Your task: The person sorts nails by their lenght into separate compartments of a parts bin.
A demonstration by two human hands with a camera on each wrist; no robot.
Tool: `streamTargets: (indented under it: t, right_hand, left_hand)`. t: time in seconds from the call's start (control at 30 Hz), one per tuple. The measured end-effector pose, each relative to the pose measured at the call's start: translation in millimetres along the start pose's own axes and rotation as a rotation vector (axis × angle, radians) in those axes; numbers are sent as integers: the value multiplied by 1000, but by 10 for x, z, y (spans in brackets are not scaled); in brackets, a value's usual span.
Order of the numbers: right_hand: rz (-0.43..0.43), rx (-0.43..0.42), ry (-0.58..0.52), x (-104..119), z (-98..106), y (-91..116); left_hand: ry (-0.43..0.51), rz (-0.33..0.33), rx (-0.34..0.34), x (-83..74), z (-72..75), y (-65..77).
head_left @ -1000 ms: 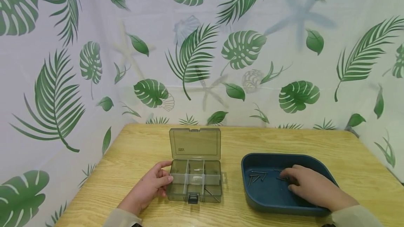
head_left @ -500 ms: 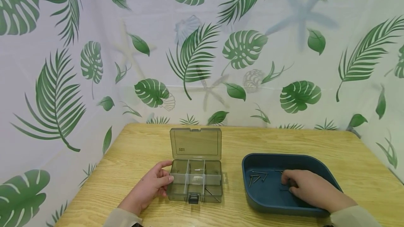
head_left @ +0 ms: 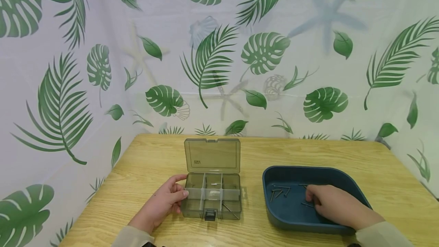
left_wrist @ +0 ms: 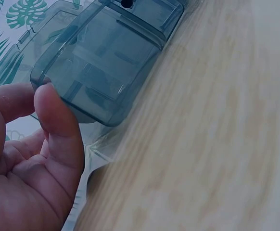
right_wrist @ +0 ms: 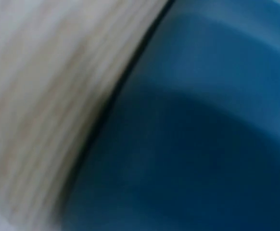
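Observation:
A smoky clear compartment box (head_left: 211, 193) stands on the table with its lid (head_left: 213, 155) raised. One thin dark screw (head_left: 230, 209) lies in its front right compartment. My left hand (head_left: 167, 200) grips the box's left side, thumb on the near edge; the left wrist view shows the thumb (left_wrist: 58, 120) and a finger at the box's corner. Inside the blue tray (head_left: 302, 227) my right hand (head_left: 336, 205) reaches down with bent fingers. Right at its fingertips is a thin screw (head_left: 307, 204); whether they pinch it is hidden. The right wrist view is blurred, without the hand.
Several loose screws (head_left: 278, 192) lie in the tray's left part, and another (head_left: 302, 185) sits near its back wall. Table surface (head_left: 252, 190) separates box and tray. A leaf-patterned cloth (head_left: 219, 68) hangs behind the wooden table.
My right hand's fingertips have shifted slightly toward me within the tray and curled more. The screw at them lies nearer to me than before. My left hand and the box stay put.

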State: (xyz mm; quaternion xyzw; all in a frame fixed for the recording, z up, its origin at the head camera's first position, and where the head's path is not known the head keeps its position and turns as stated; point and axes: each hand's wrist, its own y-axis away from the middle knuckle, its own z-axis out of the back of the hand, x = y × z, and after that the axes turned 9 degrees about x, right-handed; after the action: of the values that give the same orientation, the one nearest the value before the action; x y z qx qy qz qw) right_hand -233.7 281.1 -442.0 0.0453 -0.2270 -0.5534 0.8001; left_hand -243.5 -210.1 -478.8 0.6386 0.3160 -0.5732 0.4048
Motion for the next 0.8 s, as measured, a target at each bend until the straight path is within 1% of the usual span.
streamTargets:
  t: [0.3, 0.5, 0.63, 0.8]
  right_hand:
    - [-17, 19, -8, 31, 0, -6]
    - [-17, 6, -64, 59, 68, 36]
    - [21, -22, -92, 91, 122, 46]
    - [89, -68, -131, 174, 170, 62]
  left_hand:
    - [-4, 1, 0, -14, -23, 16]
    - [-3, 3, 0, -3, -8, 17]
    - [0, 5, 2, -3, -1, 14]
    - [3, 0, 4, -8, 0, 8]
